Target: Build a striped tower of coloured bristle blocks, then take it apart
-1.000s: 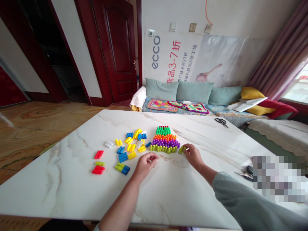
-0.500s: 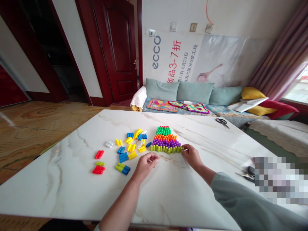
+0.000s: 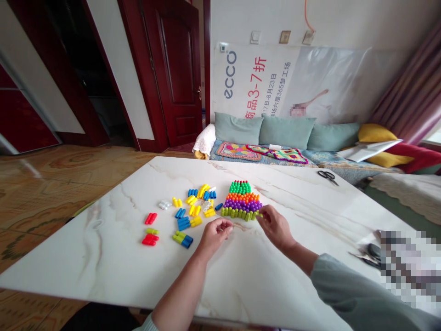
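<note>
Small bullet-shaped plastic pegs stand in a stepped block, its rows coloured red, green, orange, purple and olive-green from back to front. At the right end of the olive-green row, my right hand has its fingertips closed on an olive-green peg. My left hand hovers in front of the row's left part, fingers curled and pinched together; whether anything is between them is hidden. A lone blue peg lies just left of the block.
Loose yellow, blue, clear and red pegs lie to the left on the white marbled table. Black scissors rest near the far right edge. Another dark-handled tool lies at the right beside a blurred patch.
The view has swung slightly left, so everything sits further right. My right hand has drawn a little towards the left along the olive-green row. My left hand keeps its pinched pose.
</note>
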Demonstrator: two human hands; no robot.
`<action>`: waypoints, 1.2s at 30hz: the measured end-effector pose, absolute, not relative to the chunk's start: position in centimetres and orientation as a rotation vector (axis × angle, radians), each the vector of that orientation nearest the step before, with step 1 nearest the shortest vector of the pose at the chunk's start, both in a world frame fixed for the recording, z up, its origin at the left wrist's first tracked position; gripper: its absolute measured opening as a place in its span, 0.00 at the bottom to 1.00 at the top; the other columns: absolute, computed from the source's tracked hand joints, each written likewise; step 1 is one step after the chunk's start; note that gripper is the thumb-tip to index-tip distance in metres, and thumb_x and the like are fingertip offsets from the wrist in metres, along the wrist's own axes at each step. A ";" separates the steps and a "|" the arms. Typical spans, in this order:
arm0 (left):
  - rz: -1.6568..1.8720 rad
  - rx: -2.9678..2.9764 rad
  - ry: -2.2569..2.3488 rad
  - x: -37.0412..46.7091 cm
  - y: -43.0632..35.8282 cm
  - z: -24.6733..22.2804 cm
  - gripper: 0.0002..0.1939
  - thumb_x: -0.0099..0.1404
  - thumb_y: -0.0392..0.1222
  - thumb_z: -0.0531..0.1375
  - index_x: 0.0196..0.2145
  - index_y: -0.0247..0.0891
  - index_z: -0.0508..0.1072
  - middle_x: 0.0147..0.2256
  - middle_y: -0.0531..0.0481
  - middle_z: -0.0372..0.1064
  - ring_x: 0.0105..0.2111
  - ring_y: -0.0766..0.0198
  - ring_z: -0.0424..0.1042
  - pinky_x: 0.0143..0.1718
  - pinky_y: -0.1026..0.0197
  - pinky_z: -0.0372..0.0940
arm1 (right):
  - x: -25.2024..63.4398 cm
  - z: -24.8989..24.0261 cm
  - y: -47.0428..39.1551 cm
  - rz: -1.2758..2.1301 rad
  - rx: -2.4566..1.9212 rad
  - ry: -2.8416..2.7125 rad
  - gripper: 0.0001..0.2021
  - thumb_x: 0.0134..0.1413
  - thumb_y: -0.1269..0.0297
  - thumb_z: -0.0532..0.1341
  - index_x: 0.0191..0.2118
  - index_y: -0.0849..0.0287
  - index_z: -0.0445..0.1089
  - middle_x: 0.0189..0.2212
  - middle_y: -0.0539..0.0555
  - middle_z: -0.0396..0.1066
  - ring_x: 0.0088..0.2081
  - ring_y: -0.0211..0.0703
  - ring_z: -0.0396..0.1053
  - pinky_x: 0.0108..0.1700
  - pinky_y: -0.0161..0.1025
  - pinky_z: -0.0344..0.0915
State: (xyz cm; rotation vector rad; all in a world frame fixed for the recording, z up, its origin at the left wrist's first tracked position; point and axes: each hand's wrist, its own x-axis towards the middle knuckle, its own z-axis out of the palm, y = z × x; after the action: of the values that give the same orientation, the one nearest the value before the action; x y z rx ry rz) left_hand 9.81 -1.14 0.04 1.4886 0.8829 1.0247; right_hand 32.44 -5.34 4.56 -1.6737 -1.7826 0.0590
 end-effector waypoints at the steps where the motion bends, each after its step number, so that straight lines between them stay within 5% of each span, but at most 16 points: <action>1: 1.031 1.484 0.890 9.8 -1.2 0.1 0.12 0.57 0.45 0.62 0.36 0.33 0.75 0.29 0.48 0.71 0.27 0.67 0.67 0.27 0.66 0.65 | 31.4 4.7 -5.6 0.151 -1.587 -1.938 0.07 0.57 0.61 0.53 0.35 0.57 0.65 0.28 0.51 0.68 0.27 0.37 0.63 0.30 0.34 0.57; 7: 1.122 1.360 0.923 9.7 -1.8 1.2 0.13 0.56 0.46 0.62 0.33 0.33 0.74 0.31 0.46 0.72 0.30 0.63 0.71 0.28 0.65 0.65 | 27.4 4.2 -5.7 0.488 -1.513 -2.367 0.03 0.47 0.66 0.61 0.27 0.57 0.67 0.25 0.48 0.69 0.25 0.36 0.62 0.28 0.32 0.52; 15: 1.591 1.762 1.602 0.1 -3.1 3.8 0.09 0.59 0.40 0.57 0.36 0.42 0.76 0.40 0.47 0.73 0.47 0.53 0.68 0.54 0.53 0.59 | 27.8 3.8 -4.4 0.500 -1.571 -2.336 0.04 0.47 0.65 0.61 0.25 0.56 0.69 0.22 0.47 0.69 0.24 0.35 0.62 0.27 0.32 0.50; 19: 1.453 1.873 1.978 -6.6 -3.0 2.1 0.13 0.57 0.39 0.56 0.40 0.39 0.75 0.45 0.41 0.70 0.50 0.47 0.65 0.57 0.43 0.55 | 27.7 3.7 -4.6 0.487 -1.561 -2.324 0.04 0.47 0.64 0.61 0.25 0.56 0.68 0.21 0.47 0.68 0.23 0.36 0.61 0.27 0.33 0.49; 22: 1.346 1.762 1.954 -8.8 -2.6 -0.3 0.17 0.55 0.40 0.56 0.43 0.36 0.74 0.47 0.38 0.68 0.49 0.47 0.66 0.50 0.46 0.64 | 27.7 3.6 -4.7 0.481 -1.545 -2.318 0.04 0.48 0.65 0.60 0.25 0.56 0.68 0.21 0.48 0.68 0.23 0.36 0.61 0.27 0.33 0.49; 27: 1.284 1.766 1.851 -7.2 -0.7 -1.8 0.18 0.52 0.32 0.56 0.40 0.38 0.77 0.52 0.41 0.65 0.56 0.48 0.62 0.60 0.47 0.56 | 27.6 3.6 -4.5 0.490 -1.551 -2.314 0.05 0.48 0.64 0.59 0.25 0.56 0.68 0.21 0.48 0.68 0.23 0.37 0.62 0.27 0.33 0.49; 32: 1.329 1.615 1.561 -4.8 1.1 0.2 0.23 0.52 0.30 0.55 0.46 0.40 0.75 0.55 0.44 0.63 0.56 0.54 0.63 0.54 0.54 0.62 | 27.5 3.7 -4.4 0.500 -1.583 -2.313 0.05 0.48 0.64 0.60 0.25 0.56 0.68 0.21 0.49 0.69 0.24 0.38 0.63 0.27 0.34 0.49; 36: 1.413 1.897 1.455 -4.3 -1.0 1.6 0.21 0.54 0.29 0.52 0.42 0.40 0.76 0.49 0.46 0.68 0.53 0.56 0.65 0.57 0.54 0.60 | 27.6 3.5 -4.3 0.488 -1.578 -2.310 0.05 0.48 0.64 0.60 0.24 0.56 0.68 0.22 0.48 0.69 0.24 0.37 0.62 0.27 0.34 0.49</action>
State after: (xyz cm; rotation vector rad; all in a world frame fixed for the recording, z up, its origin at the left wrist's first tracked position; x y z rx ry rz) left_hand -4.30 -0.96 1.57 1.8969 1.4546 1.4127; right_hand 27.55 -4.32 3.54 -1.5780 -2.3102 0.4877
